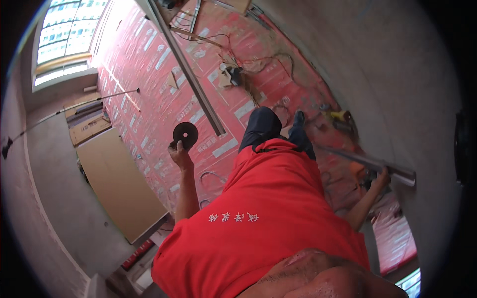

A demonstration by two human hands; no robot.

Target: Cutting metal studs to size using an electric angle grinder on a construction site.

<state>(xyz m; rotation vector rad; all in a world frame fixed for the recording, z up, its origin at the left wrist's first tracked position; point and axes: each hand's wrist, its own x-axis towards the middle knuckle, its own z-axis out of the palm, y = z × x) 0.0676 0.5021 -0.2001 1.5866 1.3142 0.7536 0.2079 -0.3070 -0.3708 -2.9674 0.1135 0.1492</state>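
My left hand is raised at the left, its fingers closed on the lower edge of a thin black cutting disc with a round centre hole. At the right, my right hand is closed on a long grey metal profile. That profile slants from near my feet toward the right wall, and its nearer end shows a channel shape. Just below it is an orange and black object, possibly a power tool. It is partly hidden, and I cannot tell whether my right hand touches it.
Red printed sheeting covers the floor. Another long metal profile reaches in from the top. A large brown board leans at the left wall. Cables and a yellow tool lie ahead. A thin pole stands near the window.
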